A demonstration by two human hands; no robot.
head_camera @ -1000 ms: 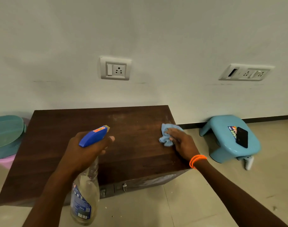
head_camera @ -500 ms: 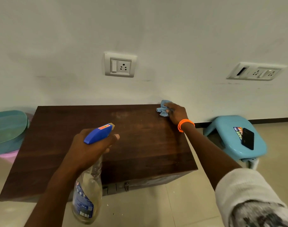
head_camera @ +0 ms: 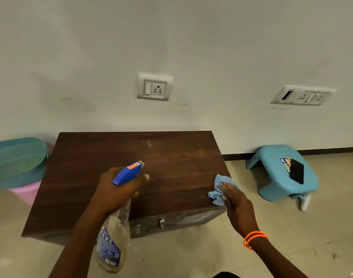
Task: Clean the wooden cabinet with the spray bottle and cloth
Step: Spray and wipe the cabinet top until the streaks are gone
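At far left, one teal-lidded pink bin (head_camera: 17, 165) stands beside the wooden cabinet (head_camera: 103, 157). The left hand (head_camera: 119, 189) is closed around the neck of one clear spray bottle (head_camera: 113, 241), held over the cabinet's near edge; its blue head carries an orange sticker and its blue label a barcode, the writing too small to read. The right hand (head_camera: 234, 199), with two orange bands at the wrist, presses one crumpled blue cloth (head_camera: 220, 187) onto the cabinet's top at its right edge. Two wall sockets show. One blue stool (head_camera: 278, 185) bears a partly hidden sticker and one black phone (head_camera: 297, 171).
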